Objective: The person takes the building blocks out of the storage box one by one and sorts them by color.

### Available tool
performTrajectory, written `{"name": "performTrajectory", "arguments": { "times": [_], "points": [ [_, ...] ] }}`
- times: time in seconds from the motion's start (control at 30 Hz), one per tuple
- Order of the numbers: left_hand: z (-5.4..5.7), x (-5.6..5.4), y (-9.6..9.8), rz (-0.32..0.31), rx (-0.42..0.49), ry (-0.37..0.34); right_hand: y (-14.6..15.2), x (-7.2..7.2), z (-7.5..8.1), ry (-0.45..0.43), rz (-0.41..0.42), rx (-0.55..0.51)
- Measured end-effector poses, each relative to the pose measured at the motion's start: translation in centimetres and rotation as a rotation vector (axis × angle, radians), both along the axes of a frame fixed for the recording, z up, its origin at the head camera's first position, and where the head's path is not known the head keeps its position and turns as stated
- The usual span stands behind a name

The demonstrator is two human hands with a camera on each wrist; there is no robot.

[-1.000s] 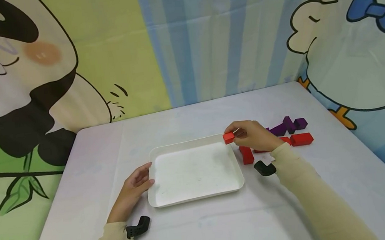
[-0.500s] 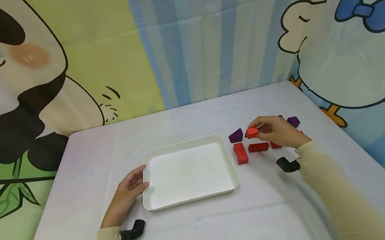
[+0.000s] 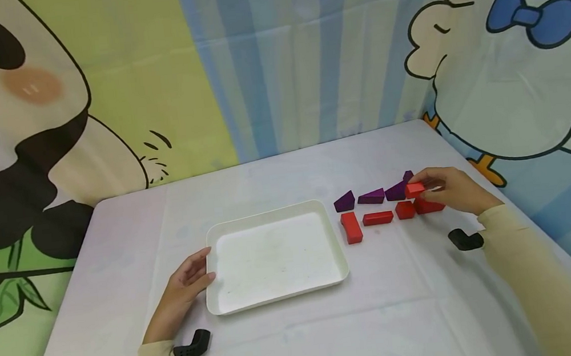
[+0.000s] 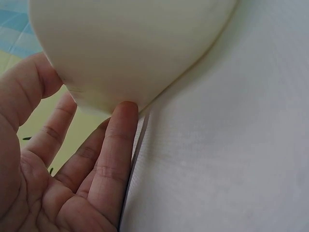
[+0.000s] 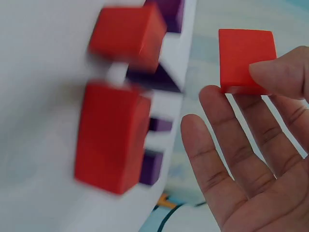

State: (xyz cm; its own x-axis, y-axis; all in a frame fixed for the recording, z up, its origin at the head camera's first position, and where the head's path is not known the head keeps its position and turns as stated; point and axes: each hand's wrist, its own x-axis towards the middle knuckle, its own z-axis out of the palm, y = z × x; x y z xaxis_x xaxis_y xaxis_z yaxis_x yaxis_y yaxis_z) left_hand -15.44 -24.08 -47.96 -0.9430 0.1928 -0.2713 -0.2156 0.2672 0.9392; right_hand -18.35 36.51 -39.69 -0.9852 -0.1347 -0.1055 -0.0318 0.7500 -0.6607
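Note:
My right hand (image 3: pixel 454 187) pinches a small red block (image 5: pixel 246 60) between thumb and fingers, held above the row of blocks at the right. In the right wrist view, the block's square face shows under the thumb. My left hand (image 3: pixel 183 291) holds the left edge of a shallow white tray (image 3: pixel 272 302), thumb and fingertips touching its rim. The left wrist view shows the tray's smooth wall (image 4: pixel 130 53) against the fingertips. Just below the right hand lies a larger red block (image 3: pixel 429 205), partly covered by the fingers.
Right of the tray are a red block (image 3: pixel 351 228), a long red block (image 3: pixel 378 218) and a short red block (image 3: pixel 405 210). Several purple blocks (image 3: pixel 371 196) lie behind them. A white cloth (image 3: pixel 301 342) covers the table; patterned curtains (image 3: pixel 274 59) stand behind.
My right hand has carried the small red block from the tray's far right corner rightward over the blocks. My left hand stays on the tray edge. The whole view has shifted slightly left.

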Motion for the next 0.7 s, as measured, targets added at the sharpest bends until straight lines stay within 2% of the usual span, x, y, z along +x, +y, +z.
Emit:
{"name": "performTrajectory", "arguments": {
  "times": [0.43, 0.7],
  "points": [
    [0.1, 0.4, -0.7, 0.031, -0.028, -0.017, 5.7, -0.1, -1.0, -0.018, -0.074, 0.057],
    [0.1, 0.8, -0.8, 0.026, -0.029, -0.015, 7.7, -0.3, -2.2, -0.112, -0.123, 0.049]
  ]
}}
